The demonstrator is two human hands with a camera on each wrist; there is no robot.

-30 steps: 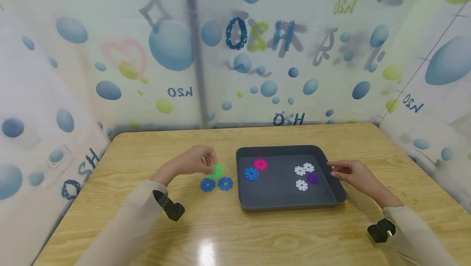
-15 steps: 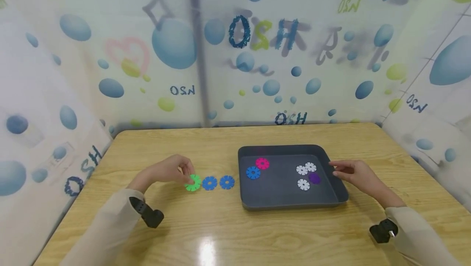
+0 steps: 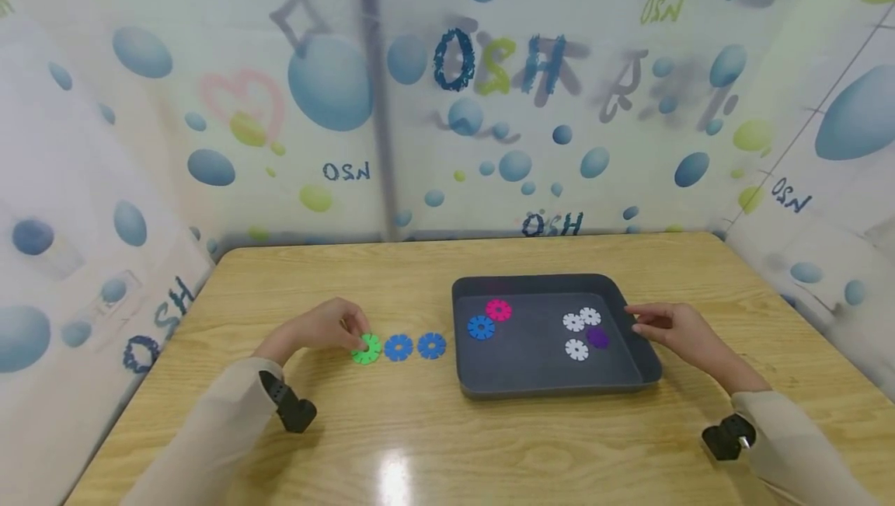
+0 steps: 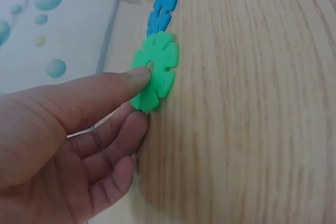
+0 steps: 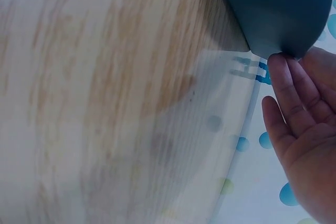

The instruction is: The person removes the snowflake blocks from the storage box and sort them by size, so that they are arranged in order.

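Observation:
My left hand point(image 3: 329, 327) pinches a green notched plastic disc point(image 4: 157, 72) by its middle, thumb on top. In the head view this disc lies at the left end of a row with two blue discs point(image 3: 398, 347) on the wooden table. To the right stands a dark grey tray point(image 3: 531, 382). My right hand point(image 3: 671, 331) holds the tray's right rim with thumb and fingertips. Against the outer wall the fingers point(image 5: 286, 85) show in the right wrist view; the thumb's tip is hidden there.
Inside the tray lie a pink disc point(image 3: 499, 310), a blue disc point(image 3: 481, 327), three white discs point(image 3: 576, 350) and a purple disc point(image 3: 597, 337). A patterned curtain point(image 3: 419, 141) hangs behind the table point(image 3: 336, 428).
My left hand has moved left with the green disc, from behind the blue discs to the row's left end. The last half second shows almost no motion; my right hand stays at the tray.

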